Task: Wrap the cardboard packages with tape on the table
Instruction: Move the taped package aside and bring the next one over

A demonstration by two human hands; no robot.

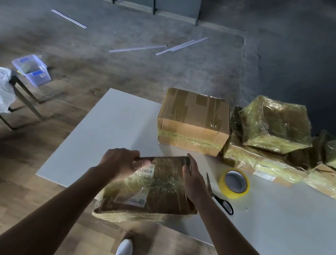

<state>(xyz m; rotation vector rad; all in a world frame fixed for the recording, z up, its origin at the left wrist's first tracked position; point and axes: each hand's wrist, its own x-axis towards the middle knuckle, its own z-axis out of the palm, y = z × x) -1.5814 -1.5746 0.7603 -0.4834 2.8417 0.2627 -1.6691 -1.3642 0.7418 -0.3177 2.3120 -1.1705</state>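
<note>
forearms reach to a package that overhangs the table edge

the package [155,191], already glossy with yellowish tape, is held at the centre of the view, tilted, with its near corner past the near edge of the table [120,125] and above the white shoes [124,251] at 6 o'clock. its far left corner is gripped by the left hand [120,162], fingers curled over the edge; its right side is clasped by the right hand [193,182], thumb laid on top.

a slip is judged the chief risk: the taped skin looks slick, little of the weight seems borne by the table, and a loosened grip could send the package to the floor. the scissors [218,195] lie just beside the right wrist at 3 o'clock, blades toward the far side, so they could be knocked off or brushed if the package is swung that way. the tape roll [234,184], just beyond them, could be sent rolling the same way. the partly taped box [193,120] at 12 o'clock and the wrapped bundles [275,125] at 2 o'clock crowd the far side, so room for turning is thought tight.
</note>
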